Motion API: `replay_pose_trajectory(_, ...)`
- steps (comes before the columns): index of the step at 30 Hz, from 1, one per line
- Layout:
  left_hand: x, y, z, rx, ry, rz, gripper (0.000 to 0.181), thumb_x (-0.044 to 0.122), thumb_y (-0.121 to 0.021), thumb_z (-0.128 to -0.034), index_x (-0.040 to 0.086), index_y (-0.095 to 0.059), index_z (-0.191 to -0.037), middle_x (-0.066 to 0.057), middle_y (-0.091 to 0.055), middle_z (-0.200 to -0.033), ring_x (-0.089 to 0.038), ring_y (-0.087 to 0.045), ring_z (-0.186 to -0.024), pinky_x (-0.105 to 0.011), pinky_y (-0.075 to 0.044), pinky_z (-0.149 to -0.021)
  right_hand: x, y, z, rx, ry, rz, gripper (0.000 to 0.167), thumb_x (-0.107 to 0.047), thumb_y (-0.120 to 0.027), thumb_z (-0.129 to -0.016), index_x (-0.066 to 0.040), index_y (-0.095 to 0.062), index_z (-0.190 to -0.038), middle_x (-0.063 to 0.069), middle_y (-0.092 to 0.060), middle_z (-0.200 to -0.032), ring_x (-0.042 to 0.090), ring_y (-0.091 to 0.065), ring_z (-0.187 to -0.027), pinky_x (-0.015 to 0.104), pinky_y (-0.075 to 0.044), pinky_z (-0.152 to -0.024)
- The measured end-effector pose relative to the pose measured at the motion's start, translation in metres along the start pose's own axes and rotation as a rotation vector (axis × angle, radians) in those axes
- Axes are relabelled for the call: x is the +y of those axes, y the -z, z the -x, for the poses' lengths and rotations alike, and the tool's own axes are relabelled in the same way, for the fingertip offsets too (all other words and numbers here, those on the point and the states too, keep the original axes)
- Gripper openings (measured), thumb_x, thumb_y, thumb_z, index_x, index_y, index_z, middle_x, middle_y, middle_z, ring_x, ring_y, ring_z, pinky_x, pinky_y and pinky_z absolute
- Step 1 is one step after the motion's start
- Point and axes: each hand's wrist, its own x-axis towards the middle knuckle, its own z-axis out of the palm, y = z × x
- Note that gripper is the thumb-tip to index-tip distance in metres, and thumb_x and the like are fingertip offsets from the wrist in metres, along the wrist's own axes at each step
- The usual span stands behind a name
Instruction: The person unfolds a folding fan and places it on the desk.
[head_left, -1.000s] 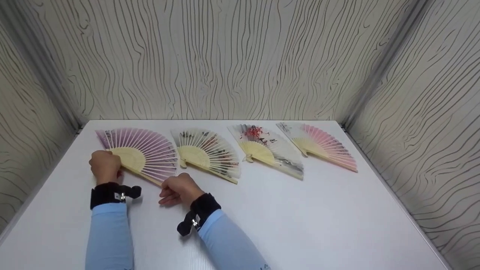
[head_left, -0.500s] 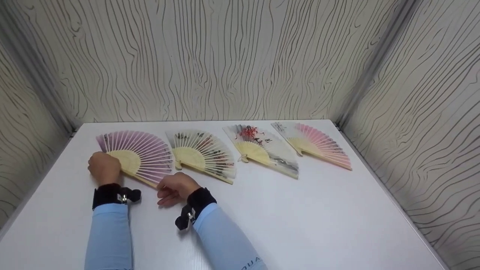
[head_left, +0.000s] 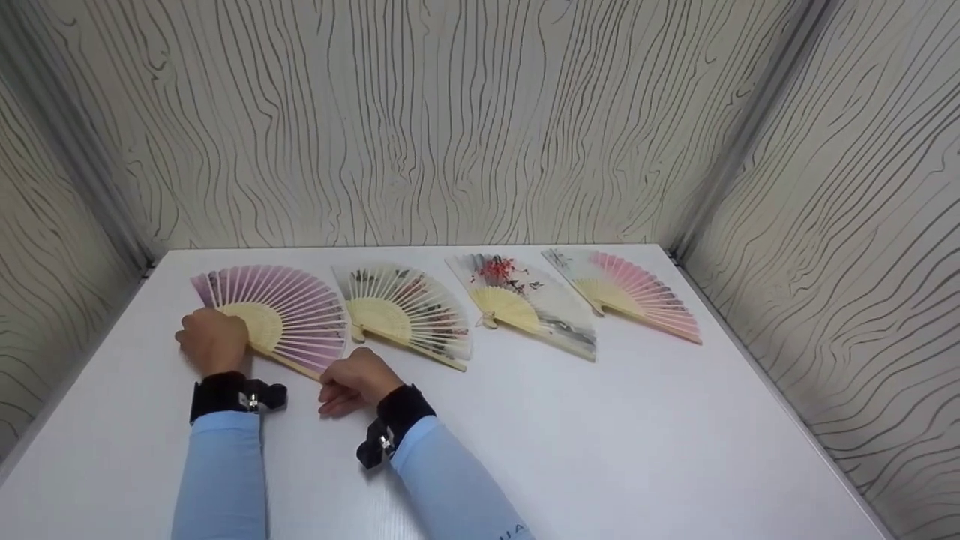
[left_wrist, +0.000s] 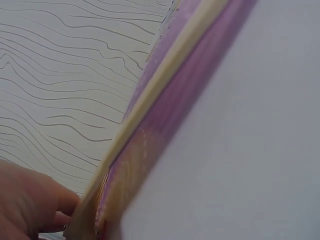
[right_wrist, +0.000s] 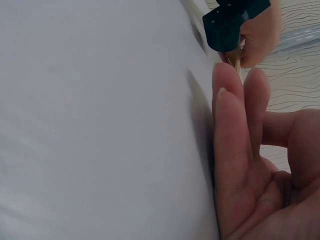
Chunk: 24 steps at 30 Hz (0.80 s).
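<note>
A purple folding fan [head_left: 300, 311] lies spread on the white table at the far left of a row of fans. My left hand [head_left: 214, 339] grips its handle end by the pivot. In the left wrist view, the fan's pale wooden outer stick [left_wrist: 150, 97] runs up from my left fingers [left_wrist: 65, 200]. At the other end of that stick, my right hand [head_left: 361, 381] pinches the fan's near corner. The right wrist view shows its lower fingers [right_wrist: 231, 135] fairly straight beside the table; the pinched corner is hidden behind them.
To the right lie three more spread fans: a white one with dark and reddish flowers [head_left: 409, 311], a white one with red blossoms [head_left: 536, 304] and a pink-and-white one [head_left: 637, 292]. Wood-grain patterned walls [head_left: 420, 120] enclose the table [head_left: 615, 442] at the back and sides.
The head view has shifted slightly. Both hands stay at the two ends of the purple fan's near stick, and the fans keep their places.
</note>
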Motion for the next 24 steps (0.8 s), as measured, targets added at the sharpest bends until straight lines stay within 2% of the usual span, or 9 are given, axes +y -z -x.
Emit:
replay_pose_trajectory(6,0.000,-0.003,0.001,-0.007,0.010,-0.018,0.046,0.016,-0.045,-0.1006,-0.021,-0.060,-0.122,-0.044,-0.049,-0.143,-0.061,-0.044,-0.136,-0.069,-0.038,-0.117,0.008,0.008,-0.004,-0.082,0.054,-0.009,0.029,-0.006,-0.067,-0.096,0.002,-0.076,-0.069,0.006,-0.071,-0.059,0.030,-0.083,-0.070,0.033,-0.068,-0.058)
replay_pose_trajectory(11,0.011,-0.002,0.003,0.011,0.001,0.007,0.048,0.021,-0.045,-0.1042,-0.020,-0.059,-0.124,-0.045,-0.044,-0.148,-0.061,-0.036,-0.143,-0.071,-0.034,-0.119,0.015,0.026,-0.007,-0.214,0.096,-0.020,0.027,-0.008,-0.063,-0.101,0.002,-0.078,-0.082,0.006,-0.073,-0.065,0.025,-0.083,-0.071,0.029,-0.068,-0.062)
replay_pose_trajectory(13,0.019,0.001,0.005,0.038,-0.016,0.042,0.047,0.021,-0.047,-0.1044,-0.019,-0.059,-0.127,-0.045,-0.044,-0.150,-0.061,-0.034,-0.144,-0.072,-0.032,-0.120,0.015,0.040,-0.005,-0.283,0.110,0.029,0.025,-0.010,-0.062,-0.104,0.002,-0.079,-0.090,0.006,-0.074,-0.069,0.022,-0.082,-0.071,0.029,-0.069,-0.064)
replay_pose_trajectory(15,0.029,0.006,0.008,0.050,-0.040,0.074,0.050,0.022,-0.050,-0.1049,-0.016,-0.057,-0.137,-0.044,-0.043,-0.152,-0.060,-0.031,-0.146,-0.072,-0.029,-0.122,0.010,0.058,-0.001,-0.332,0.130,0.122,0.025,-0.014,-0.061,-0.106,0.001,-0.079,-0.098,0.004,-0.074,-0.071,0.018,-0.080,-0.069,0.030,-0.069,-0.065)
replay_pose_trajectory(17,0.041,0.012,0.014,0.023,-0.056,0.093,0.056,0.024,-0.051,-0.1058,-0.011,-0.052,-0.149,-0.042,-0.039,-0.158,-0.058,-0.025,-0.149,-0.072,-0.027,-0.123,0.000,0.081,0.008,-0.352,0.171,0.230,0.028,-0.017,-0.059,-0.109,0.003,-0.079,-0.107,0.003,-0.074,-0.071,0.015,-0.078,-0.069,0.030,-0.070,-0.068)
replay_pose_trajectory(19,0.056,0.016,0.024,0.002,-0.089,0.114,0.058,0.025,-0.053,-0.1071,-0.007,-0.049,-0.155,-0.039,-0.038,-0.161,-0.056,-0.022,-0.151,-0.070,-0.025,-0.125,-0.016,0.109,0.021,-0.333,0.231,0.329,0.032,-0.021,-0.057,-0.111,0.004,-0.077,-0.114,0.002,-0.073,-0.072,0.015,-0.077,-0.069,0.033,-0.070,-0.072)
replay_pose_trajectory(21,0.075,0.018,0.039,-0.010,-0.146,0.127,0.060,0.027,-0.056,-0.1080,-0.004,-0.047,-0.159,-0.036,-0.037,-0.165,-0.054,-0.021,-0.152,-0.069,-0.025,-0.126,-0.032,0.142,0.035,-0.274,0.311,0.415,0.034,-0.024,-0.057,-0.112,0.004,-0.075,-0.119,0.001,-0.073,-0.075,0.015,-0.077,-0.073,0.037,-0.071,-0.079)
replay_pose_trajectory(23,0.095,0.014,0.058,-0.009,-0.240,0.147,0.058,0.028,-0.060,-0.1081,-0.002,-0.050,-0.157,-0.031,-0.039,-0.166,-0.052,-0.022,-0.154,-0.068,-0.026,-0.127,-0.044,0.178,0.048,-0.169,0.402,0.485,0.034,-0.026,-0.057,-0.112,0.002,-0.074,-0.120,0.004,-0.075,-0.081,0.019,-0.077,-0.079,0.041,-0.071,-0.083)
replay_pose_trajectory(24,0.105,0.010,0.067,-0.006,-0.300,0.153,0.058,0.029,-0.063,-0.1078,0.000,-0.052,-0.156,-0.029,-0.041,-0.167,-0.051,-0.024,-0.155,-0.067,-0.028,-0.128,-0.048,0.196,0.054,-0.092,0.448,0.525,0.032,-0.026,-0.058,-0.112,0.001,-0.074,-0.119,0.005,-0.076,-0.085,0.021,-0.077,-0.081,0.042,-0.070,-0.084)
